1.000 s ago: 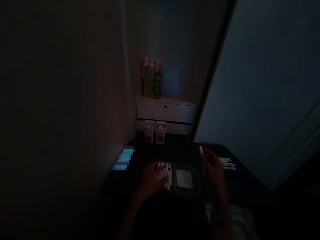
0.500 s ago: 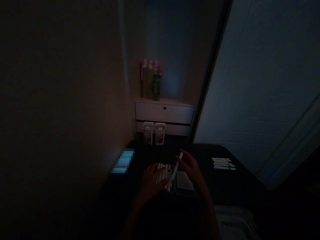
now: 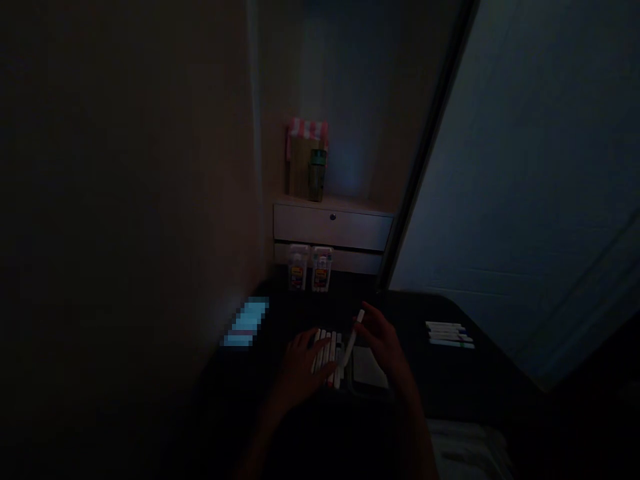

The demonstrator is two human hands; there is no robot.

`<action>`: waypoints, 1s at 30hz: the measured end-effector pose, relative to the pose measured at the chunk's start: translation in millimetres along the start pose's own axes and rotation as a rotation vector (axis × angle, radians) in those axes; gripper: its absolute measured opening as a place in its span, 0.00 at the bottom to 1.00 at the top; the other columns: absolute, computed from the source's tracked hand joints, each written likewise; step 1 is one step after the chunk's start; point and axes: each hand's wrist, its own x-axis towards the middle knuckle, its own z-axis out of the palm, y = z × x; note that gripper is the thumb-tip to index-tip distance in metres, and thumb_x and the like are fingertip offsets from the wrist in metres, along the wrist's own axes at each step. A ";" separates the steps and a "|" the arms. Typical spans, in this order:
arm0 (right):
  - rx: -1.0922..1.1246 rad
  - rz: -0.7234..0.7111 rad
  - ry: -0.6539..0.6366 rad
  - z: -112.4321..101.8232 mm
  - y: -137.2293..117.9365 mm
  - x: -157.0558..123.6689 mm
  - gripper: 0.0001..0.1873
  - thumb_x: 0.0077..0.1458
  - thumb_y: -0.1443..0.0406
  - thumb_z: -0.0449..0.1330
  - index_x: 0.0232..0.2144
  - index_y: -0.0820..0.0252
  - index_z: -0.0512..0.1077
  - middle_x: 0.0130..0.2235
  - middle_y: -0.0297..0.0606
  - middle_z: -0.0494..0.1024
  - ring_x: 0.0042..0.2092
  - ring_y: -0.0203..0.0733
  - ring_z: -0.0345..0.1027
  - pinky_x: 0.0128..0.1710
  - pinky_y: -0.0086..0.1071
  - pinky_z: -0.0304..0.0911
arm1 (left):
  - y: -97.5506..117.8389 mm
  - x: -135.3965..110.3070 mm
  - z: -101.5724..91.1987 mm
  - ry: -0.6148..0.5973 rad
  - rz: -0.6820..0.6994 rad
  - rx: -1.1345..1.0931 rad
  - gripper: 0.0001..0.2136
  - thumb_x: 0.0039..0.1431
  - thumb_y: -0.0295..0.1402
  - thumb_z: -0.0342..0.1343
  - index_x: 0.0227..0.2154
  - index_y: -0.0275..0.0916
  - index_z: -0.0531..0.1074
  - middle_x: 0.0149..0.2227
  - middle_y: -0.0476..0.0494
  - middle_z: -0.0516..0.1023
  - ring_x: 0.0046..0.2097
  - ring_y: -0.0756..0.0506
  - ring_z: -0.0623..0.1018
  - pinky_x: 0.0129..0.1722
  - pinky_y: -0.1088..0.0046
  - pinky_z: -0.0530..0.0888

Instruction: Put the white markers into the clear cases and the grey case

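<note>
A white marker (image 3: 353,340) is pinched in the fingers of my right hand (image 3: 383,340), tilted with its lower end near the row of markers. My left hand (image 3: 300,363) lies over the left side of several white markers (image 3: 332,357) set side by side in a clear case, its fingers spread and touching them. The case's other half (image 3: 370,369), with a pale flat surface, lies open to the right, partly under my right wrist. The dim light hides the case's edges.
Several markers (image 3: 450,335) lie in a stack at the right of the dark table (image 3: 400,310). Two clear marker boxes (image 3: 299,270) stand at the back. A blurred bright screen (image 3: 246,323) is at left. A green-lidded bottle (image 3: 317,177) stands on the drawer unit (image 3: 305,223).
The camera view has shifted slightly. The marker in my right hand has dropped a little, with its lower end closer to the row. My left hand stays on the markers.
</note>
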 end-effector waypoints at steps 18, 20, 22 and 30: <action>-0.306 0.019 -0.078 18.1 16.1 -3.4 0.20 0.53 0.57 0.65 0.48 0.57 0.79 0.37 0.40 0.85 0.37 0.48 0.80 0.38 0.38 0.73 | 3.8 0.1 -4.7 -0.024 -0.014 0.001 0.23 0.65 0.46 0.60 0.61 0.51 0.73 0.66 0.41 0.69 0.66 0.34 0.68 0.66 0.49 0.66; -0.344 0.025 -0.070 18.2 18.4 -4.0 0.19 0.54 0.59 0.64 0.47 0.57 0.79 0.37 0.40 0.85 0.38 0.48 0.80 0.39 0.38 0.74 | 5.8 -0.2 -6.3 -0.035 -0.029 -0.001 0.23 0.65 0.45 0.60 0.61 0.50 0.73 0.67 0.41 0.69 0.67 0.34 0.67 0.66 0.50 0.65; -0.402 0.028 -0.058 18.8 20.4 -3.9 0.17 0.54 0.60 0.64 0.47 0.56 0.79 0.38 0.40 0.85 0.40 0.49 0.81 0.41 0.39 0.74 | 7.8 -0.8 -8.3 -0.047 -0.039 -0.005 0.24 0.64 0.45 0.61 0.61 0.51 0.73 0.67 0.41 0.68 0.67 0.34 0.67 0.67 0.50 0.65; -0.583 0.040 -0.054 27.0 20.5 -2.0 0.17 0.53 0.65 0.65 0.47 0.55 0.80 0.44 0.44 0.84 0.46 0.52 0.80 0.48 0.43 0.73 | 12.3 -3.7 -12.6 -0.059 -0.040 -0.014 0.34 0.53 0.49 0.69 0.63 0.52 0.70 0.69 0.42 0.66 0.68 0.33 0.65 0.68 0.50 0.63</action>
